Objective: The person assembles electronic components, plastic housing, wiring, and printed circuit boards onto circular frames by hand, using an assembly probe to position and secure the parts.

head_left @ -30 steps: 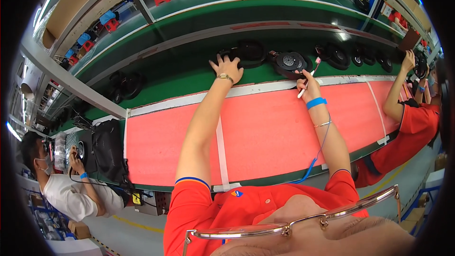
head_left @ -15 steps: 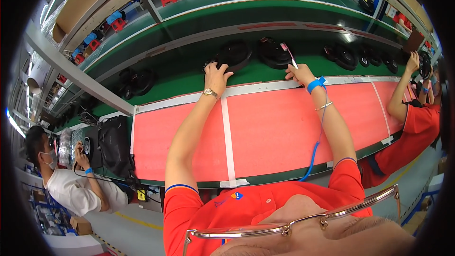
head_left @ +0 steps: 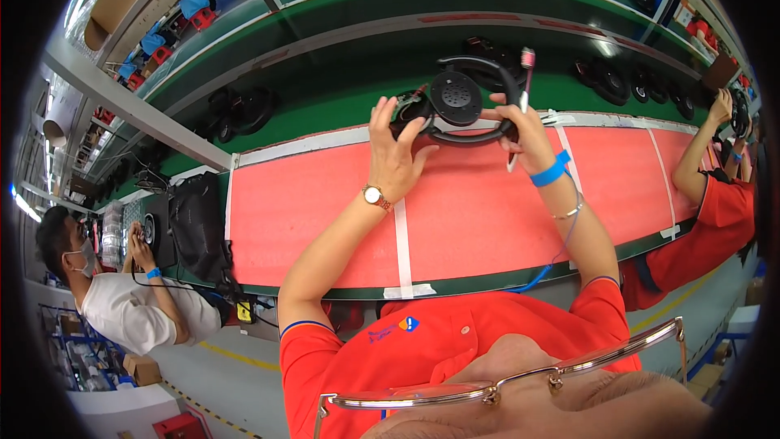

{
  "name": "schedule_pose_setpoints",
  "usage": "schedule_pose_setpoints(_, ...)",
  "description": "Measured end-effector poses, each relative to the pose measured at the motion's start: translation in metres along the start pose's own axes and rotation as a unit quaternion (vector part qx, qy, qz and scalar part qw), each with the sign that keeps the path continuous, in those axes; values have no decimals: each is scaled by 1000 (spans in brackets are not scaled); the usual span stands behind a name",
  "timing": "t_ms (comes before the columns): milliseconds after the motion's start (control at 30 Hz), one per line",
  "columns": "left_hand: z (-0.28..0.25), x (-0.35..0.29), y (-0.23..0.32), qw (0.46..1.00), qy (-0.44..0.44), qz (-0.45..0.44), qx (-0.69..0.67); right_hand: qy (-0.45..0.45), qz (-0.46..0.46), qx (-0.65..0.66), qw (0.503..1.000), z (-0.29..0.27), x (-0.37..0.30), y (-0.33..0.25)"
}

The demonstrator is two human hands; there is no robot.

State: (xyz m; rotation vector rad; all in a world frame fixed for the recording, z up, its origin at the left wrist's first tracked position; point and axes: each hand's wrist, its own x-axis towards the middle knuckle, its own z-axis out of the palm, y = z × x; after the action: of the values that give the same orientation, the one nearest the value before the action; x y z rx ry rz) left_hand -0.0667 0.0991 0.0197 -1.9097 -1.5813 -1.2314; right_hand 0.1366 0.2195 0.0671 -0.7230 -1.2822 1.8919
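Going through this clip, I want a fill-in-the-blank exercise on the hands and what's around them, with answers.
The headset between the left hand and right hand is ____ in colour.
The wristwatch is on the ____ wrist.
The broad wristband is ____ in colour.
The brush-like tool is in the ____ hand.
Missing words: black; left; blue; right.
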Motion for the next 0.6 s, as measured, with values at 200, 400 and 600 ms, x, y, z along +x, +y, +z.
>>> schedule_pose_setpoints(200, 4, -22, -21, 958, -34, -233, -166, -35, 10, -66, 997, -18, -40, -7)
schedule_pose_setpoints(400, -20, -27, -3, 959, -94, -238, -122, -90, 52, -74, 992, -41, -53, 2)
schedule_pose_setpoints(600, -63, -37, 26, 894, -316, -236, -211, -95, 161, -120, 975, -69, -47, 13)
